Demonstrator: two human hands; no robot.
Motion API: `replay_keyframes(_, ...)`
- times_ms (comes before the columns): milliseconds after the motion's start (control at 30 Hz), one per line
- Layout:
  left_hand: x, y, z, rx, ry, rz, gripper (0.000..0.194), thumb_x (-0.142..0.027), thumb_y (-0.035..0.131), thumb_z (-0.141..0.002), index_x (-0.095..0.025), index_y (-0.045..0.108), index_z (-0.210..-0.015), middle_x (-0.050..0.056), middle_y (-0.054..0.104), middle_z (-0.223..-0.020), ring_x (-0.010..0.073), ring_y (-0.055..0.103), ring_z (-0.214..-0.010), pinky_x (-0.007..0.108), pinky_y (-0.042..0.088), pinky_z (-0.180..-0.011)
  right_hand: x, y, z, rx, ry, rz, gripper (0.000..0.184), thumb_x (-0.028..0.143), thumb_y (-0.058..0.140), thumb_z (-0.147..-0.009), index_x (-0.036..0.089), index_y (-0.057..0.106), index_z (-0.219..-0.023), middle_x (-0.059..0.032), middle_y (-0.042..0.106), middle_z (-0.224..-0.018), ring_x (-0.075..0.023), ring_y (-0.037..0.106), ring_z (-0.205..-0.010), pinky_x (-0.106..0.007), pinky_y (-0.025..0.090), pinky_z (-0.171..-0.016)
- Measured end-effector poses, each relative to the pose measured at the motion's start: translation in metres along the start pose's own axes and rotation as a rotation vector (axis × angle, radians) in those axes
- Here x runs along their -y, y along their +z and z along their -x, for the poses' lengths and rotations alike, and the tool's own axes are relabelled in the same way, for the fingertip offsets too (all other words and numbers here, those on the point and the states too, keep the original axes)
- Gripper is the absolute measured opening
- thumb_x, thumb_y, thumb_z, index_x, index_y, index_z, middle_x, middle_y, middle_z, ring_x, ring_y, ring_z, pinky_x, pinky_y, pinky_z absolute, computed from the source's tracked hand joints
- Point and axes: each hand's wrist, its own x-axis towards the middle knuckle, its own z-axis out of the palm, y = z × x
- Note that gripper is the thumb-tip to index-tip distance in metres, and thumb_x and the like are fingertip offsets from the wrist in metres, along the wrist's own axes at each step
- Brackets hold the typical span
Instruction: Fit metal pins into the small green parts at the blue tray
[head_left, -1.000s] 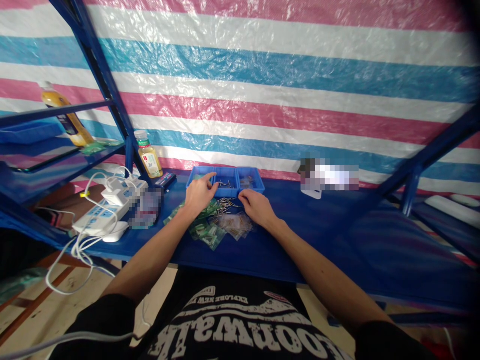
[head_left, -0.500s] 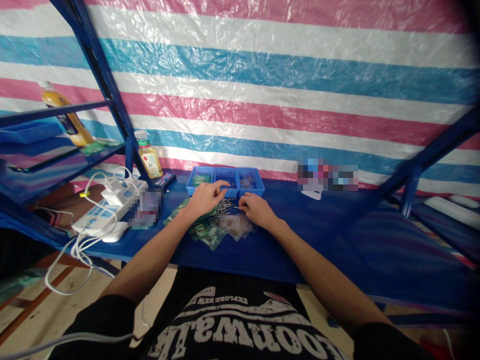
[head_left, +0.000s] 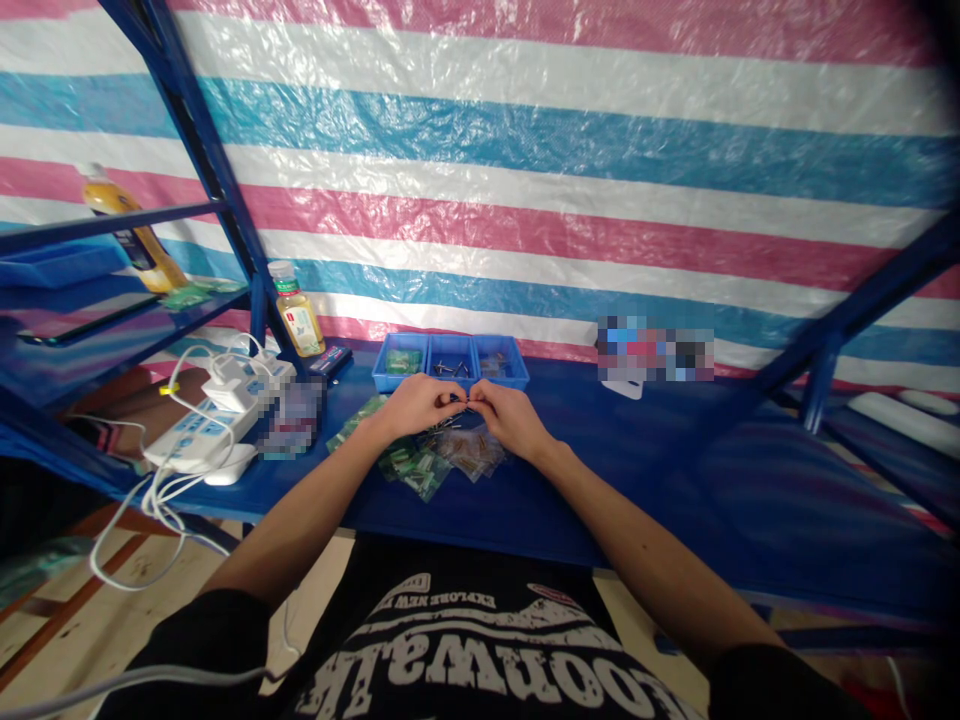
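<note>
Just in front of three small blue bins, my left hand (head_left: 421,404) and my right hand (head_left: 513,417) meet at the fingertips. Both are closed in a pinch; whatever lies between the fingers is too small to make out. Beneath them is a pile of loose metal screws (head_left: 444,424), partly hidden by my left hand. Green packets (head_left: 416,468) and clear packets (head_left: 471,455) lie nearer to me. The left bin (head_left: 390,382) holds green packets, the middle bin (head_left: 452,342) metal screws, and the right bin (head_left: 512,382) clear packets.
A bottle of yellow liquid (head_left: 301,325) stands left of the bins beside a dark blue box (head_left: 331,362). A white power strip (head_left: 187,430) with tangled cables covers the table's left end. Blue metal posts (head_left: 199,130) and a striped plastic sheet (head_left: 525,150) surround the table.
My left hand has come from over the bins down and right to meet my right hand. Its fingers have closed. My right hand has shifted slightly left.
</note>
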Motion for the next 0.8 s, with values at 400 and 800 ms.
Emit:
replay_keyframes(400,0.003,0.005,0.001,-0.112,0.118,0.018,0.009,-0.021,0.064,-0.092,-0.019,0.072,-0.087,0.0,0.068,-0.075,0.0137,0.061,-0.07,0.023,0.041,-0.067,0.012,-0.003,0.002,-0.053,-0.072,-0.055,0.023,0.033,0.042,-0.11,0.023,0.063,-0.114,-0.0065,0.073,-0.103,-0.021,0.068,-0.092,-0.03,0.048,-0.081)
replay_keyframes(800,0.004,0.006,0.003,-0.167,0.124,0.075,0.013,-0.023,0.062,-0.095,-0.018,0.074,-0.093,0.005,0.071,-0.092,0.0151,0.065,-0.08,0.026,0.048,-0.076,0.007,-0.001,0.0,0.009,-0.008,0.043,0.019,0.032,0.046,-0.109,0.024,0.062,-0.115,-0.0075,0.067,-0.108,-0.0223,0.064,-0.1,-0.032,0.048,-0.089)
